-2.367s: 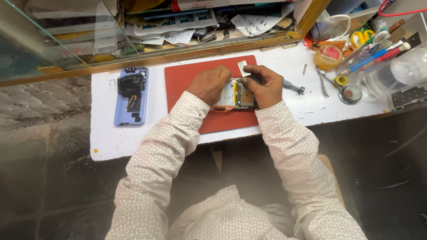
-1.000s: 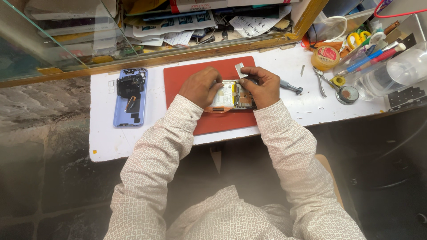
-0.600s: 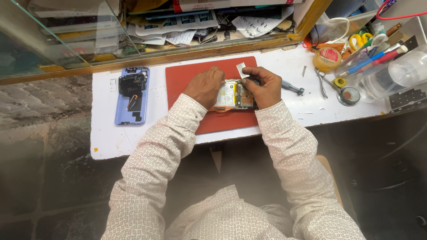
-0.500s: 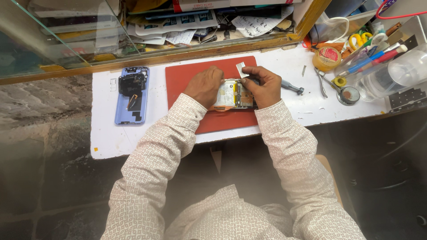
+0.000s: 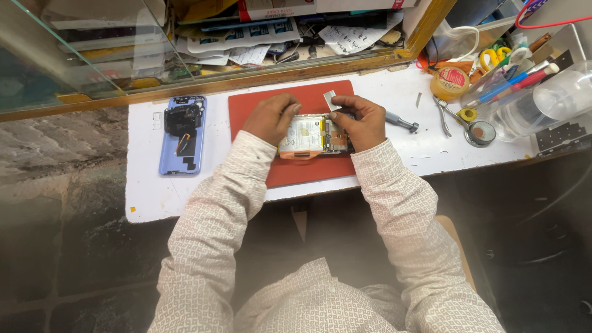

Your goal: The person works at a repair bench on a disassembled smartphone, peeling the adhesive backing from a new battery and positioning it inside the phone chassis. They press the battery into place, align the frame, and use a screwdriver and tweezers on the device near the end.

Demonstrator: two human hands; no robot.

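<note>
An opened phone (image 5: 310, 136) with its pale battery showing lies on a red mat (image 5: 296, 169) on the white worktop (image 5: 148, 191). My left hand (image 5: 270, 117) grips the phone's left end. My right hand (image 5: 359, 121) rests on its right end, fingers curled over the circuit side; what it pinches is hidden. A small grey metal plate (image 5: 330, 100) lies on the mat just above my right fingers.
A light blue phone back cover (image 5: 183, 135) lies left of the mat. A screwdriver (image 5: 401, 121), tweezers (image 5: 441, 113), a round magnifier (image 5: 480, 132), a tape roll (image 5: 450, 83) and a clear tub of tools (image 5: 524, 92) crowd the right. A glass-fronted shelf of papers (image 5: 246, 43) stands behind.
Both hands have stayed on the opened phone with only slight finger shifts; the view has shifted slightly.
</note>
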